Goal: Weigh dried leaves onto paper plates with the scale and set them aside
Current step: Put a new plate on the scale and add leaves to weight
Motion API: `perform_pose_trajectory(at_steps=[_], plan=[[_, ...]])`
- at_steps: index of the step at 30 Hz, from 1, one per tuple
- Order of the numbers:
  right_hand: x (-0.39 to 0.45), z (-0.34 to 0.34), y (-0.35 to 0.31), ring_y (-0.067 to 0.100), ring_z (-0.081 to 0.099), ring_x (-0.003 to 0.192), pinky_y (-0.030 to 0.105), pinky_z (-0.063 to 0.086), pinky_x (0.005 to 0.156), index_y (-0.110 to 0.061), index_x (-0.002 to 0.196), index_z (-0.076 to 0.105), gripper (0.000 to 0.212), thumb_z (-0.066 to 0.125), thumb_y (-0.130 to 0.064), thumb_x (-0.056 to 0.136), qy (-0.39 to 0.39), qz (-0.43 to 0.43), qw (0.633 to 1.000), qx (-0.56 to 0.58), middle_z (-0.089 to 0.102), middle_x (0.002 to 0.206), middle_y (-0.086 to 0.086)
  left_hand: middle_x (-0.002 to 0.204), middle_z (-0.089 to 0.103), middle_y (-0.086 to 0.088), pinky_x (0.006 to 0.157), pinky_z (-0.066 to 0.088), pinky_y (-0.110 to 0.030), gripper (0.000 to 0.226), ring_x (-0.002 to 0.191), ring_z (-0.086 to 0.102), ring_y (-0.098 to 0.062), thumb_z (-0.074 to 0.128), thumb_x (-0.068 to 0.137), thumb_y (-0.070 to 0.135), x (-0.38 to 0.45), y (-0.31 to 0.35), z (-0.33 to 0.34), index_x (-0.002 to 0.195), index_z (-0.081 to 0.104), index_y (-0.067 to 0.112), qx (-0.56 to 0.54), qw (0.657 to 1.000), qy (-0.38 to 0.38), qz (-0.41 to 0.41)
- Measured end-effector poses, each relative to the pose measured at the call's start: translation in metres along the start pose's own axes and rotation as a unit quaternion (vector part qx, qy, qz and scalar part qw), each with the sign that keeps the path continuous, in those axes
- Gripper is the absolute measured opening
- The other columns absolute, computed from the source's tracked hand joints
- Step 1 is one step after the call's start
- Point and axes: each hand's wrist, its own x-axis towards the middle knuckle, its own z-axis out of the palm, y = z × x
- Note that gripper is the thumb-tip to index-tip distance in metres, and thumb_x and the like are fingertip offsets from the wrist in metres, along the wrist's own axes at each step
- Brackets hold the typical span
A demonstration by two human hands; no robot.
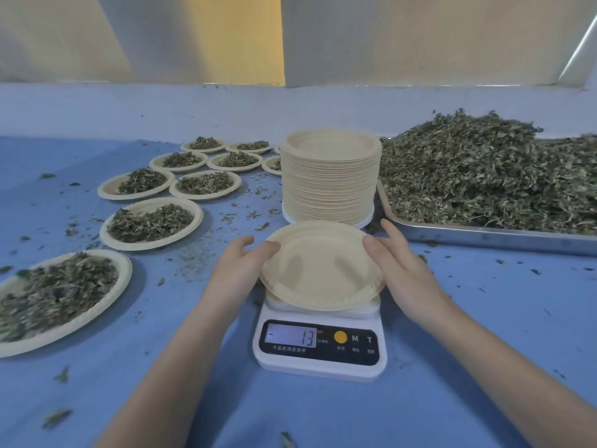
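Blue table cover (452, 367) under and around hands, rising as blue lip (129, 105) beyond them. Pale cream wall panels (420, 37) farther back, yellow strip (239, 37) between. Soft even light.

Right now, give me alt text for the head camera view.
Two hands, left hand and right hand, hold an empty paper plate over a scale reading minus 13; filled plates left, leaf tray right.
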Motion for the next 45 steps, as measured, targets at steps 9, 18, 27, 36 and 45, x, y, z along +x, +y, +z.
perform_pose_trajectory(at_steps=[9, 18, 27, 36, 45], plan=[[0.001, -0.002, 0.001, 0.01, 0.034, 0.134, 0.026, 0.024, 0.097, -0.037, 0.149, 0.02, 0.092, 0.037, -0.075, 0.067, 0.017, 0.007, 1.0, 0.02, 0.038, 0.147, -0.011, 0.137, 0.047, -0.004, 0.105, 0.039, -0.046, 0.072, 0.122, 0.049, -0.023, 0.068, 0.079, 0.038, -0.002, -0.001, 0.001, 0.142, 0.037, 0.019, -0.015, 1.0, 0.001, 0.013], [0.001, -0.002, 0.002, -0.002, 0.04, 0.109, 0.022, 0.024, 0.09, -0.037, 0.147, 0.023, 0.092, 0.037, -0.076, 0.066, 0.017, -0.011, 1.0, 0.013, 0.043, 0.142, -0.015, 0.138, 0.047, -0.001, 0.095, 0.037, -0.035, 0.073, 0.119, 0.048, -0.018, 0.067, 0.08, 0.038, -0.004, -0.002, 0.004, 0.143, 0.034, 0.024, 0.025, 0.998, 0.01, 0.053], [0.019, -0.036, -0.02, 0.004, 0.029, 0.136, 0.033, 0.027, 0.113, -0.033, 0.148, 0.024, 0.085, 0.05, -0.067, 0.075, -0.014, -0.125, 0.988, -0.089, 0.031, 0.149, -0.011, 0.136, 0.042, 0.007, 0.106, 0.023, -0.023, 0.067, 0.129, 0.032, -0.012, 0.069, 0.079, 0.024, -0.018, 0.054, 0.062, 0.139, 0.038, 0.024, 0.26, 0.869, -0.05, 0.417], [0.07, -0.146, 0.01, 0.023, 0.045, 0.124, 0.02, 0.029, 0.083, -0.028, 0.148, 0.028, 0.073, 0.062, -0.043, 0.085, -0.002, -0.007, 0.939, -0.344, 0.044, 0.14, 0.009, 0.126, 0.051, -0.015, 0.079, 0.044, -0.032, 0.065, 0.103, 0.052, -0.025, 0.064, 0.082, 0.033, 0.033, 0.111, 0.202, 0.133, 0.039, 0.002, 0.498, 0.774, -0.271, 0.282], [0.132, -0.217, 0.056, 0.026, 0.05, 0.092, 0.03, 0.043, 0.082, -0.017, 0.097, 0.057, 0.038, 0.064, -0.047, 0.075, -0.02, 0.224, 0.819, -0.528, 0.061, 0.112, 0.011, 0.086, 0.057, -0.007, 0.057, 0.043, -0.026, 0.033, 0.069, 0.05, -0.016, 0.061, 0.085, 0.012, 0.106, 0.108, 0.254, 0.115, 0.049, 0.004, 0.538, 0.781, -0.263, 0.177]])
